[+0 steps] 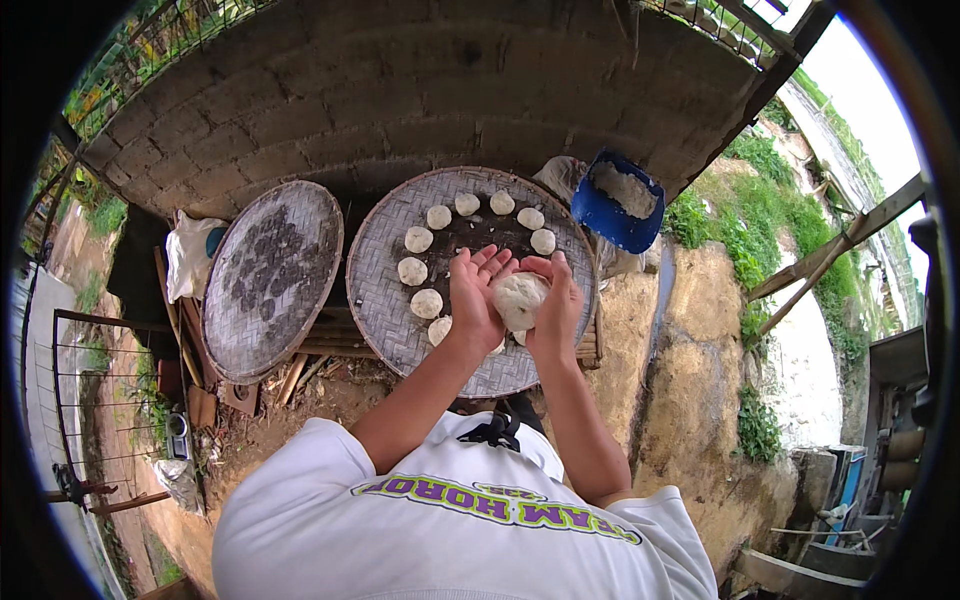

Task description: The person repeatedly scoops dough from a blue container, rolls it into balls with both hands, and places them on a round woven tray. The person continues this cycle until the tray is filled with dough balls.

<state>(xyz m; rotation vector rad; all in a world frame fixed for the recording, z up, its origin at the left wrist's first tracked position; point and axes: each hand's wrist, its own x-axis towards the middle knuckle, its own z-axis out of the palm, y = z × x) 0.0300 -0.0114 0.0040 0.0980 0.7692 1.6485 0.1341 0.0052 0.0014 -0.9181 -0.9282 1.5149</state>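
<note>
A large pale lump of dough (519,298) sits in my right hand (555,310), whose fingers curve around it. My left hand (474,298) is just left of the lump, palm up with fingers apart and slightly curled, close to or touching it. Both are over a round woven tray (400,350) with a dark middle. Several smaller pale dough balls (418,240) form a ring on this tray; some at the near side are hidden behind my hands.
A second round woven tray (240,290) leans at the left beside a white sack (188,255). A blue container (590,225) with white material stands at the back right. A block wall (400,100) bounds the back; wooden rails (835,250) are at the right.
</note>
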